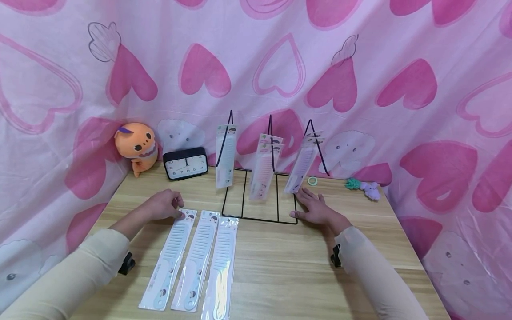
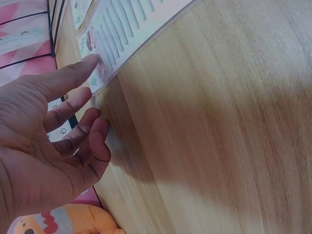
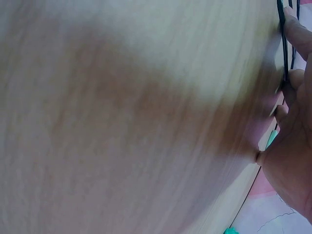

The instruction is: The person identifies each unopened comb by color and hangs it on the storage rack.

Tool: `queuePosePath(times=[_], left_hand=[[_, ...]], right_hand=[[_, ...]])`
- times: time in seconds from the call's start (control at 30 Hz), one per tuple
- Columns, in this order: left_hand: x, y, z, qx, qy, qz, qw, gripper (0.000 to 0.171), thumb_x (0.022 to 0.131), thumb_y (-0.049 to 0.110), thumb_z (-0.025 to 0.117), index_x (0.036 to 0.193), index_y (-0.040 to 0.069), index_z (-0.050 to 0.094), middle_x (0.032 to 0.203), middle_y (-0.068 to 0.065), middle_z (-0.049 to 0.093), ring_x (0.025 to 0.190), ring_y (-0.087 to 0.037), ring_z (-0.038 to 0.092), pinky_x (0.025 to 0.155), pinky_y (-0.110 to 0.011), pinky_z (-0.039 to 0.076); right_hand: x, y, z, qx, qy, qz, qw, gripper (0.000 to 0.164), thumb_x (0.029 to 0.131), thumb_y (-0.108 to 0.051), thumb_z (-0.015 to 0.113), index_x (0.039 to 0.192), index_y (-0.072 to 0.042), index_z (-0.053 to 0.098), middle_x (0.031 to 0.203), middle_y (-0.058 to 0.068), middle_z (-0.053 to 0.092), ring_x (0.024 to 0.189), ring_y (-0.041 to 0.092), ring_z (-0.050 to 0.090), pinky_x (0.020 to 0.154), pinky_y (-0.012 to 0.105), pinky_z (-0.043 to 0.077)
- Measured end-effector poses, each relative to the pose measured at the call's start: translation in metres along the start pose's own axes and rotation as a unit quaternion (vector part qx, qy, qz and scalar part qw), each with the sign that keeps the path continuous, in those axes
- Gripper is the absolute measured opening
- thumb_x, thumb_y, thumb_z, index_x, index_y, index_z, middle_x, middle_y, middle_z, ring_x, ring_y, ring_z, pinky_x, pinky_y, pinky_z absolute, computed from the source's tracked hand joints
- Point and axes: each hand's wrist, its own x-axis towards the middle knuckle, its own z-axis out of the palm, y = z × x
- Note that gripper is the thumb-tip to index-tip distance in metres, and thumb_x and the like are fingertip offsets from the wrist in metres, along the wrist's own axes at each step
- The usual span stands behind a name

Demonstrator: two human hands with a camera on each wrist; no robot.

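My left hand (image 1: 162, 206) is at the top end of the leftmost packaged comb (image 1: 173, 249), which lies on the table. In the left wrist view, the thumb (image 2: 90, 66) lies over the top corner of the pack, and the other fingers bend loosely beside its edge. Two more packaged combs (image 1: 198, 258) (image 1: 222, 258) lie alongside to the right. My right hand (image 1: 318, 209) rests at the right side of a black wire display rack (image 1: 260, 219), fingers spread, thumb at the frame. From the rack's hooks hang a bluish comb pack (image 1: 226, 155), pink comb packs (image 1: 264, 171) and purple comb packs (image 1: 303, 164).
A black-framed clock (image 1: 185, 163) and an orange plush toy (image 1: 139, 146) stand at the back left. Behind the right hand are a small pale ring (image 1: 312, 181), a green item (image 1: 353, 183) and a purple one (image 1: 371, 191). A pink heart-print curtain (image 1: 204, 71) hangs around the table (image 1: 288, 271).
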Motion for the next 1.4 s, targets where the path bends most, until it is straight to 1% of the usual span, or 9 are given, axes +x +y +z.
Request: queuePosePath(times=[0.27, 0.63, 0.87, 0.93, 1.17, 1.27, 1.4], left_hand=[[0.0003, 0.0001, 0.0026, -0.006, -0.005, -0.006, 1.0, 0.034, 0.089, 0.021, 0.093, 0.109, 0.005, 0.07, 0.1, -0.011, 0.065, 0.096, -0.027, 0.059, 0.083, -0.038, 0.05], [-0.0021, 0.0038, 0.004, 0.001, 0.004, -0.021, 0.9998, 0.034, 0.089, 0.019, 0.093, 0.104, 0.006, 0.065, 0.106, -0.012, 0.058, 0.099, -0.029, 0.056, 0.083, -0.039, 0.048], [0.0003, 0.0052, 0.0061, 0.005, 0.004, -0.032, 0.9995, 0.033, 0.09, 0.017, 0.091, 0.104, 0.008, 0.063, 0.096, -0.008, 0.063, 0.094, -0.027, 0.059, 0.079, -0.035, 0.047], [-0.0001, 0.0061, 0.0075, 0.005, 0.008, -0.037, 0.9993, 0.033, 0.09, 0.017, 0.091, 0.103, 0.008, 0.063, 0.096, -0.008, 0.064, 0.094, -0.027, 0.059, 0.079, -0.035, 0.046], [-0.0034, 0.0074, 0.0087, 0.006, 0.019, -0.038, 0.9991, 0.033, 0.09, 0.017, 0.091, 0.104, 0.008, 0.062, 0.095, -0.007, 0.063, 0.093, -0.026, 0.059, 0.078, -0.035, 0.046], [-0.0052, 0.0081, 0.0076, -0.001, 0.019, -0.04, 0.999, 0.034, 0.089, 0.016, 0.091, 0.105, 0.007, 0.062, 0.096, -0.009, 0.063, 0.093, -0.026, 0.06, 0.076, -0.034, 0.046], [-0.0064, 0.0086, 0.0061, -0.038, 0.011, -0.048, 0.9981, 0.035, 0.09, 0.011, 0.089, 0.109, 0.004, 0.06, 0.101, -0.012, 0.063, 0.09, -0.025, 0.062, 0.07, -0.032, 0.053]], right_hand=[[-0.0002, 0.0011, 0.0003, 0.001, 0.0, -0.001, 1.0, 0.098, 0.107, -0.061, 0.065, 0.177, -0.012, 0.017, 0.187, 0.017, 0.011, 0.174, 0.043, 0.002, 0.133, 0.079, -0.009], [0.0007, 0.0024, 0.0021, -0.001, 0.0, 0.001, 1.0, 0.1, 0.106, -0.064, 0.064, 0.177, -0.014, 0.016, 0.187, 0.015, 0.01, 0.174, 0.042, 0.0, 0.134, 0.078, -0.01], [0.0012, 0.0023, 0.0018, 0.002, 0.002, -0.002, 1.0, 0.099, 0.106, -0.062, 0.065, 0.177, -0.013, 0.017, 0.187, 0.015, 0.01, 0.174, 0.043, 0.001, 0.134, 0.078, -0.01], [0.0009, 0.0024, 0.0017, 0.002, 0.003, -0.002, 1.0, 0.098, 0.106, -0.062, 0.065, 0.177, -0.014, 0.016, 0.187, 0.016, 0.01, 0.174, 0.043, 0.001, 0.134, 0.078, -0.01], [0.0007, 0.0021, 0.0011, 0.002, 0.001, 0.001, 1.0, 0.099, 0.106, -0.063, 0.065, 0.178, -0.015, 0.016, 0.187, 0.014, 0.009, 0.174, 0.041, 0.001, 0.134, 0.077, -0.01], [0.0018, 0.0027, 0.0013, 0.003, -0.001, 0.003, 1.0, 0.099, 0.106, -0.063, 0.065, 0.178, -0.016, 0.016, 0.187, 0.014, 0.008, 0.175, 0.041, 0.0, 0.134, 0.077, -0.01], [0.0032, 0.0041, 0.002, 0.005, -0.003, 0.004, 1.0, 0.1, 0.105, -0.064, 0.065, 0.178, -0.018, 0.014, 0.188, 0.012, 0.007, 0.175, 0.039, -0.001, 0.134, 0.076, -0.012]])
